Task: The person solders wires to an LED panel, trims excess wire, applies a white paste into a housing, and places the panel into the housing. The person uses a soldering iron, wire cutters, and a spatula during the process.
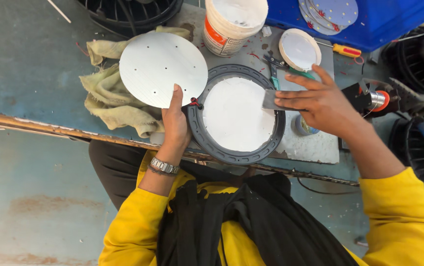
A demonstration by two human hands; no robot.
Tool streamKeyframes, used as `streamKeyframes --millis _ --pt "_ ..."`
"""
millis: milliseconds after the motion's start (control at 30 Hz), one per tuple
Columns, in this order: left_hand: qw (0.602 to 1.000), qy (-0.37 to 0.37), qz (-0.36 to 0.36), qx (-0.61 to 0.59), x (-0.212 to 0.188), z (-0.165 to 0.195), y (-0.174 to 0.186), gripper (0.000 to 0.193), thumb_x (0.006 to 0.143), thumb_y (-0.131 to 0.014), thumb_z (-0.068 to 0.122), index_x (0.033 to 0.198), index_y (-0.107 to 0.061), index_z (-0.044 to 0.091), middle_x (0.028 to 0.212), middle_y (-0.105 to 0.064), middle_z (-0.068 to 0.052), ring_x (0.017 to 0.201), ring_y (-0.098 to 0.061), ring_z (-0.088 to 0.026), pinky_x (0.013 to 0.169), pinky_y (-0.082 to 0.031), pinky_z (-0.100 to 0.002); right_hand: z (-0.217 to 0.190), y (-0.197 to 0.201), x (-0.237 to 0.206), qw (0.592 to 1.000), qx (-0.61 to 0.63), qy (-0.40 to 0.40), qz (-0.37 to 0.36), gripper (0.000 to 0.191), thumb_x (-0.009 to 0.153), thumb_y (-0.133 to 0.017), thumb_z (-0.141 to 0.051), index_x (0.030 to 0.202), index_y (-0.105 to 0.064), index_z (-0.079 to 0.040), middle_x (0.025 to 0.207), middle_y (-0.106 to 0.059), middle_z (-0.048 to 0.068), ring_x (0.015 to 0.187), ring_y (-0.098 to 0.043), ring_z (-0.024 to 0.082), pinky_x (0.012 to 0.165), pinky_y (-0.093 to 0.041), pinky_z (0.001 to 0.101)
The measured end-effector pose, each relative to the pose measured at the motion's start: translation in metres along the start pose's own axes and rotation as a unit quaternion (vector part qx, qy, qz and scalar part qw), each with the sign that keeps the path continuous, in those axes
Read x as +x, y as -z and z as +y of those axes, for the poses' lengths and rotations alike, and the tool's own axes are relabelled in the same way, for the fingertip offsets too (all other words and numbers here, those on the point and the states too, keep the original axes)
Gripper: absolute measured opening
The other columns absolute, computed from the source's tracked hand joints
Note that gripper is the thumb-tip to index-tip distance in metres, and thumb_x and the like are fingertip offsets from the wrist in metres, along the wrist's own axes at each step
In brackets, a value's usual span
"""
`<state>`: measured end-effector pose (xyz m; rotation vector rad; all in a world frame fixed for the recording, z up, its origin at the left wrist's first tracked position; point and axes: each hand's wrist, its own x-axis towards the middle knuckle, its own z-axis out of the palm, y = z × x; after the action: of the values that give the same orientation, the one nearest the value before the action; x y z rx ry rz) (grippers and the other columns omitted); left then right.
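1. Round metal disc (162,69), thin and pale, was held by its lower edge in the left hand (175,125), over a rag (108,98) on the worktop (25,64).
2. Stiff, light and smooth it was judged; the rim was the place for a grip.
3. A flat scraper (270,100) was grasped in the right hand (320,101) over the white-coated dark round housing (236,116).
4. A white tub (234,22) was seen behind.

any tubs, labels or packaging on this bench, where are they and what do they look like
White plastic bucket: top centre behind the dark ring, round, with an orange and white label band on its side.
White round lid: right of the bucket, lying flat, pale rim.
Small round tin: under the right hand, bluish, mostly hidden.
No screens or signs.
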<state>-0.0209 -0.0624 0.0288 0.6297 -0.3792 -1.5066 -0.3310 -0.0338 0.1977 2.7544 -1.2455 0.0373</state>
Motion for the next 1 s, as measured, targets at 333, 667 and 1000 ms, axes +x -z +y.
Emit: streamKeyframes --millis 333,667,1000 --pt "0.999 -0.038 -0.019 0.010 -0.001 0.004 0.004 0.059 0.105 -0.058 0.029 0.148 -0.040 -0.007 0.144 -0.051 -0.015 0.130 -0.052 -0.022 0.112 -0.043 -0.037 -0.044 -0.021 0.071 0.987 0.022 0.124 0.103 0.043 0.085 -0.067 0.005 0.122 -0.077 -0.016 0.132 -0.072 -0.002 0.132 -0.061 0.019 0.124 -0.034 0.0493" --pt "1.000 -0.016 -0.007 0.022 -0.004 0.008 0.002 0.057 0.105 -0.058 0.031 0.145 -0.044 -0.007 0.139 -0.054 -0.016 0.126 -0.054 -0.022 0.111 -0.045 -0.037 -0.078 0.034 0.009 0.997 0.012 0.075 -0.023 0.050 0.067 -0.064 0.004 0.114 -0.074 -0.009 0.118 -0.071 0.004 0.114 -0.064 0.027 0.103 -0.046 0.0458" --pt "1.000 -0.022 -0.012 0.004 -0.006 0.010 0.000 0.057 0.104 -0.058 0.031 0.145 -0.044 -0.006 0.138 -0.055 -0.015 0.122 -0.057 -0.021 0.108 -0.048 -0.037 -0.082 0.023 0.057 0.984 0.146 0.083 0.065 0.047 0.083 -0.058 0.007 0.129 -0.067 -0.001 0.130 -0.068 0.014 0.121 -0.062 0.032 0.104 -0.048 0.0409"
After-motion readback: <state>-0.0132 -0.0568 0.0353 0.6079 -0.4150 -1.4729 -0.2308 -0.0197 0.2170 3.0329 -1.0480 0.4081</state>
